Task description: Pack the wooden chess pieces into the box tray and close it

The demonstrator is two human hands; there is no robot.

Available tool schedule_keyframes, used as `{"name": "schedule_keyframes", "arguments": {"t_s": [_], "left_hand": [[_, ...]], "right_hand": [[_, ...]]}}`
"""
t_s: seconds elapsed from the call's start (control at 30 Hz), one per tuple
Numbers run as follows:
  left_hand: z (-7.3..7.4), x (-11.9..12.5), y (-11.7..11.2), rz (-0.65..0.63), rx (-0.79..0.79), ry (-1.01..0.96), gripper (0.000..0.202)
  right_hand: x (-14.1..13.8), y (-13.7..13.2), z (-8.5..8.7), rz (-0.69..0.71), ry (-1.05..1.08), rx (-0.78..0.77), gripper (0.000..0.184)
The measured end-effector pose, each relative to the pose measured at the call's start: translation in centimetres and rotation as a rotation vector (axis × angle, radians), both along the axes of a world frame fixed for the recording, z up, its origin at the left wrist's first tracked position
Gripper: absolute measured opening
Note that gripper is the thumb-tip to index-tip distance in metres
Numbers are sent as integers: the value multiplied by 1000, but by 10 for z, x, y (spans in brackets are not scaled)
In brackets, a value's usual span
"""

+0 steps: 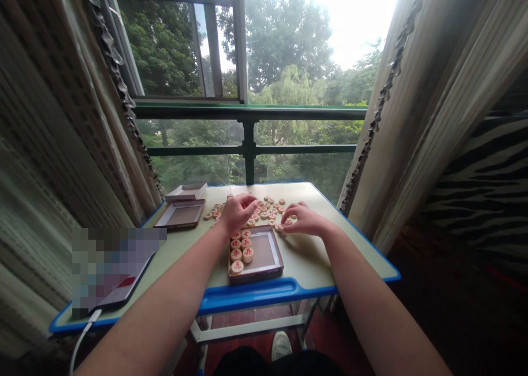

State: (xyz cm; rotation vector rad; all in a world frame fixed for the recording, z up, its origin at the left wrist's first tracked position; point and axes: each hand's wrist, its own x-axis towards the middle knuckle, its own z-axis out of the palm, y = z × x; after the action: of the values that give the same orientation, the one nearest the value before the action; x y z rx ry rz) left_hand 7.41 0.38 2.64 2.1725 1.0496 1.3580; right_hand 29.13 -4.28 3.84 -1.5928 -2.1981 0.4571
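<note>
Round wooden Chinese chess pieces with red or dark characters lie scattered over the back half of the desk. My left hand is over the left part of this spread, its fingers loosely bent and slightly apart, with no piece visible in them. At the right edge of the spread, my right hand reaches down with thumb and fingertips around a chess piece. A shallow open box stands in front of me, with several red-character pieces in two columns along its left side.
An open box tray and a pale box part stand at the back left. A tablet-like device with a white cable lies at the left. Blue trim edges the desk; curtains hang beside the window.
</note>
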Motion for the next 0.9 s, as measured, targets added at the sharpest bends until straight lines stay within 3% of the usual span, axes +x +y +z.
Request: {"name": "schedule_keyframes", "arguments": {"t_s": [0.17,0.3,0.53,0.9], "left_hand": [[3,2,-2,-136,-116,21,29],[5,4,-7,-197,-178,84,31],[3,10,-12,-406,-356,-36,40],[1,17,-15,-456,-393,-217,34]], "right_hand": [[1,4,1,-35,174,219,18],[-2,3,5,19,362,304,21],[-11,-1,5,92,426,308,20],[-12,0,5,142,515,266,26]]}}
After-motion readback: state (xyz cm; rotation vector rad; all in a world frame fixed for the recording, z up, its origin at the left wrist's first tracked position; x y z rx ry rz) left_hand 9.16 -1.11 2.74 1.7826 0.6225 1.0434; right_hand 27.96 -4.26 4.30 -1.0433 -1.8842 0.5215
